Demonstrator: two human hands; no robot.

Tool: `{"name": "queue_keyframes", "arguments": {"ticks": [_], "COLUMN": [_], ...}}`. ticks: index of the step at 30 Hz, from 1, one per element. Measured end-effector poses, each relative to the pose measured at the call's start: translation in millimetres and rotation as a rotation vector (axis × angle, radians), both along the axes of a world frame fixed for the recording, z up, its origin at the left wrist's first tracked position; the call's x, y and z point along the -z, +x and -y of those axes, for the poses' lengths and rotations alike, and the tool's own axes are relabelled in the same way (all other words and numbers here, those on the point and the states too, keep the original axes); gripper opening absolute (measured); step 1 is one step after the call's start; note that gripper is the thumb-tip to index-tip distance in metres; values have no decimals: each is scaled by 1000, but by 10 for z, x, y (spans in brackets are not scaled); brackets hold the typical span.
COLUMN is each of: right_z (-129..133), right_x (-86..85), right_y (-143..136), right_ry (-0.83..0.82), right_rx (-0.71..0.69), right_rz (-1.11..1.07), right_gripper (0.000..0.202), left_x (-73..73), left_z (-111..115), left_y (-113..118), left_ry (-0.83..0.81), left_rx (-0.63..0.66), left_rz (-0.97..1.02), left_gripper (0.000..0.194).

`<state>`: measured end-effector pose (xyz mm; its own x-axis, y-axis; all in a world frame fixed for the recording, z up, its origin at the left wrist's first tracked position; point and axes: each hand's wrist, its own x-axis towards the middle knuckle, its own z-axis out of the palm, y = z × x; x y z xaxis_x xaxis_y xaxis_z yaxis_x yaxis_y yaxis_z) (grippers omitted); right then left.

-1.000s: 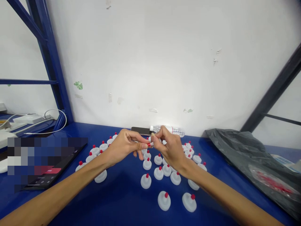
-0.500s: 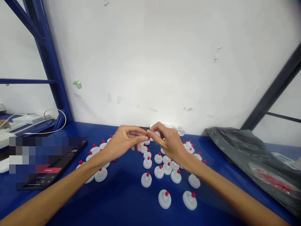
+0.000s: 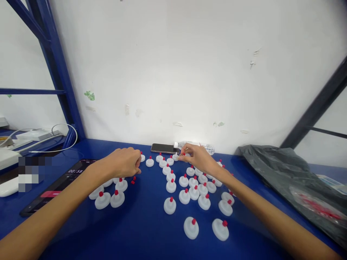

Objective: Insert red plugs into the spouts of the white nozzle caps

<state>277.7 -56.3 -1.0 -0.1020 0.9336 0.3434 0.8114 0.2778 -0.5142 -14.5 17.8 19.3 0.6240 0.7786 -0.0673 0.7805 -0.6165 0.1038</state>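
My left hand (image 3: 124,162) is over the left group of white discs, its fingers curled down and closed. Whatever its fingertips hold, if anything, is hidden. Two loose red caps (image 3: 133,180) lie on the blue table just below it. My right hand (image 3: 199,158) pinches a white disc with a red cap (image 3: 184,154) at the back of the table, partly covered by the fingers. Beside those fingertips sits a white disc with a bare white nozzle (image 3: 175,157). Several red-capped white discs (image 3: 184,196) stand below and around my right hand; more (image 3: 117,198) are near my left wrist.
A dark phone (image 3: 164,148) and a clear bottle (image 3: 208,148) lie against the wall. A larger phone or tablet showing a timer (image 3: 70,180) is at the left. On the right is a dark plastic bag (image 3: 271,166) with a clear packet of red pieces (image 3: 317,207) on it.
My hands have parted from meeting in the middle. The left moved left and down towards the loose red caps, its fingers curling. The right stayed near the back, lower, with the disc.
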Motion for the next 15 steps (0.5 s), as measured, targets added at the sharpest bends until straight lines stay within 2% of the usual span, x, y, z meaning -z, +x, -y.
{"name": "queue_keyframes", "arguments": {"ticks": [7,10,15], "right_z": [-48,-46,-71], "right_x": [165,155,118], "right_y": [-7,13,102], "right_ry": [-24,-22,84], "right_rx": [-24,-49,13], "right_rz": [85,123,213], "right_gripper": [30,29,34], "left_x": [27,44,97], "left_z": [6,1,-18], "left_y": [6,3,11], "left_ry": [-89,-138,-152], "left_rx": [35,58,65], "left_rz": [-25,-17,5], "left_gripper": [8,2,9]}}
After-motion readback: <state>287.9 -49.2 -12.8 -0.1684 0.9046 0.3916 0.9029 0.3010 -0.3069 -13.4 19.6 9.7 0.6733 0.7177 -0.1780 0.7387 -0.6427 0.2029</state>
